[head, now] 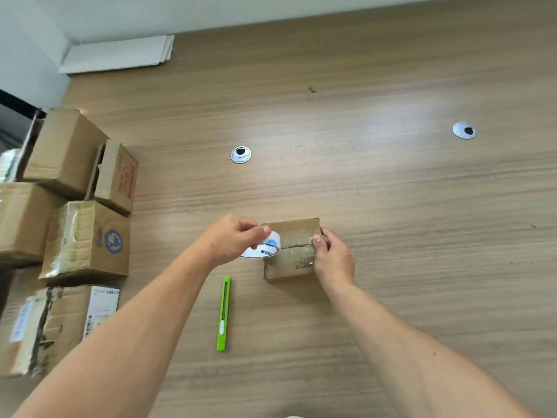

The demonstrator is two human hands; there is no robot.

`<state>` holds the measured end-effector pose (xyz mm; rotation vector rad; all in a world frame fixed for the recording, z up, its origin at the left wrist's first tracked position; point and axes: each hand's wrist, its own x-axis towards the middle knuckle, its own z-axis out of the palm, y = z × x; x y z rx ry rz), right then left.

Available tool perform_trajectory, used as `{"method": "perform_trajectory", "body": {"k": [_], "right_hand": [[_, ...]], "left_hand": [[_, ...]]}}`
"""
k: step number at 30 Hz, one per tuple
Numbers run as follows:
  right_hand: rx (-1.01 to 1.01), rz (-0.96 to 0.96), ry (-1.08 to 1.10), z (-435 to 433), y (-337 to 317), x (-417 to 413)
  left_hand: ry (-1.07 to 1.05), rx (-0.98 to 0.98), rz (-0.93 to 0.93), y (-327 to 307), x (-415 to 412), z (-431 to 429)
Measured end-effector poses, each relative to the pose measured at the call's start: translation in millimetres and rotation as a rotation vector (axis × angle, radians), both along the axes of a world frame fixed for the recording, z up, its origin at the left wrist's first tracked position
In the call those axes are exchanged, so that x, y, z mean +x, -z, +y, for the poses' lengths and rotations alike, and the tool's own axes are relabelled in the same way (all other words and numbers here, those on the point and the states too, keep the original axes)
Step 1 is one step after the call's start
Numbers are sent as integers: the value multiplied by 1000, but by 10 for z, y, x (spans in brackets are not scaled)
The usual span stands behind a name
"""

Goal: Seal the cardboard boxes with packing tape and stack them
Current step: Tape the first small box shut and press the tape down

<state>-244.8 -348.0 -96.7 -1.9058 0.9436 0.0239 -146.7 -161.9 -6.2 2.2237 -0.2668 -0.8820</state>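
head view: one small box (291,248) at table (391,191) centre. left hand (233,236) pinches one tape roll (262,247) at its 9 o'clock edge; right hand (331,254) grips the 3 o'clock edge. one green knife (224,313) at 7 o'clock. at least five stacked boxes (86,242) far at 9 o'clock.

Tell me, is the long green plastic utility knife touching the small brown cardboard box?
Apart. The head view shows bare wooden table between the green plastic utility knife and the brown cardboard box.

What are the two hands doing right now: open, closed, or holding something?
Left hand: closed, holding the tape roll.
Right hand: closed, gripping the right edge of the small box.
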Motion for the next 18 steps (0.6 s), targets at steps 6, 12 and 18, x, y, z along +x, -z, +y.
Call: {"method": "perform_trajectory", "body": {"k": [6,12,18], "right_hand": [[7,-1,11,-10,-3,-17],[7,15,11,-49,34,-29],[73,4,52,-101,125,-55]], "left_hand": [[31,262,-167,154,23,126],[44,310,-200,378,23,175],[18,280,-194,519,36,130]]}}
